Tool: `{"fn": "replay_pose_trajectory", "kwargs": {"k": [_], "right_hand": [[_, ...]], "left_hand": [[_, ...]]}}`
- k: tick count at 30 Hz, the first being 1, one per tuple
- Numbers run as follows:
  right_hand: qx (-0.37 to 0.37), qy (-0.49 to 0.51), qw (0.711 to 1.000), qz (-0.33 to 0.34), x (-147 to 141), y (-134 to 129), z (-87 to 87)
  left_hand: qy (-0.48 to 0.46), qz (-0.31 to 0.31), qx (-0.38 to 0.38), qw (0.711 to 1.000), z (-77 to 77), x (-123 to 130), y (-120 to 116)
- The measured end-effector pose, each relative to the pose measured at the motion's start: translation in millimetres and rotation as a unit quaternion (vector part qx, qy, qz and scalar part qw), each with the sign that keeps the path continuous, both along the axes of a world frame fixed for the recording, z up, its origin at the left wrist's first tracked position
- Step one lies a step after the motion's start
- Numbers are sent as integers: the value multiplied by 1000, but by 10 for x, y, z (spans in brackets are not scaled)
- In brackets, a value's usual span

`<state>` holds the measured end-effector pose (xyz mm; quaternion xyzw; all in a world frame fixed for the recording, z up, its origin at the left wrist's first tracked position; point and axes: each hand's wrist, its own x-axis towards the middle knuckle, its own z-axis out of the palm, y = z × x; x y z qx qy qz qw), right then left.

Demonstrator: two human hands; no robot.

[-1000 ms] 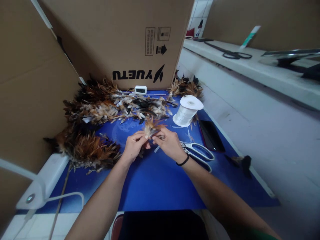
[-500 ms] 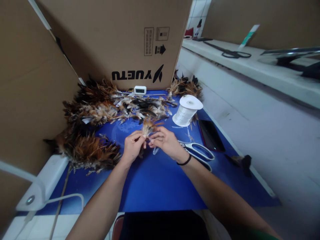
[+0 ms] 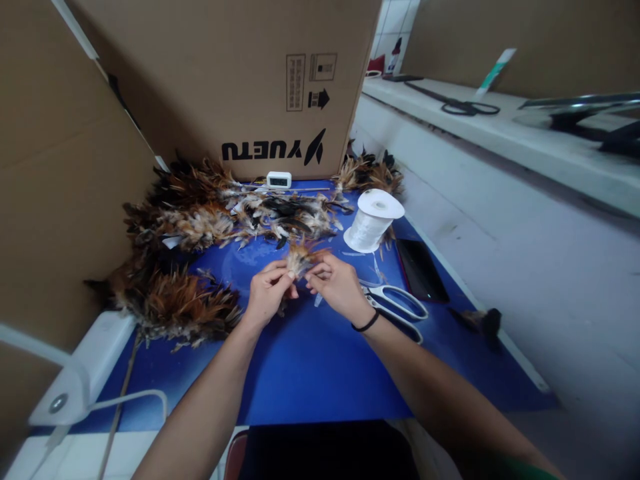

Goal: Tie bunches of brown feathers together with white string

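Note:
My left hand (image 3: 269,295) is closed, pinching the base of a small bunch of brown and cream feathers (image 3: 299,257) between thumb and fingertips. Just to its right, the fingers of my right hand (image 3: 339,285) are pressed together on a thin whitish ribbon. The ribbon's loose end (image 3: 319,300) shows below those fingers; the rest is mostly hidden. Feather tips fan out up and to the right, close to my right fingers. White-handled scissors (image 3: 400,303) lie beside my right wrist. Beyond my right hand stands a spool of white ribbon (image 3: 373,227).
Feather piles (image 3: 185,303) cover the left of the blue table (image 3: 310,380), with loose feathers (image 3: 290,213) farther back. A dark phone (image 3: 423,270) lies right of the spool. A cardboard box (image 3: 200,80) walls the back, and a white power strip (image 3: 80,373) sits front left.
My right hand has shifted slightly right, widening the gap to my left hand, and the ribbon's loose end moved with it. My left hand keeps its pinch on the feathers.

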<state>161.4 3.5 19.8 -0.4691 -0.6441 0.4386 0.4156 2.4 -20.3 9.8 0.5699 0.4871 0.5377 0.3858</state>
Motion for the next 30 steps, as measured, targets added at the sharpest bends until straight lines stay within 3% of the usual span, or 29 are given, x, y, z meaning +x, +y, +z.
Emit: {"fn": "replay_pose_trajectory", "kwargs": {"k": [7,12,26,30], "right_hand": [[64,-75,995,-33,16,-27,65],[100,-91,990,-28,-6,-61,107],[37,-50,998,-3,-16,-88,144],[26,-95,995,9,31,-84,176]], "left_hand": [[-61,7,-24,998,-12,-5,-2],[-4,-6,-19,1000,1,0,-15],[74,7,34,997,67,0,-21],[81,19,37,996,88,-4,-20]]}}
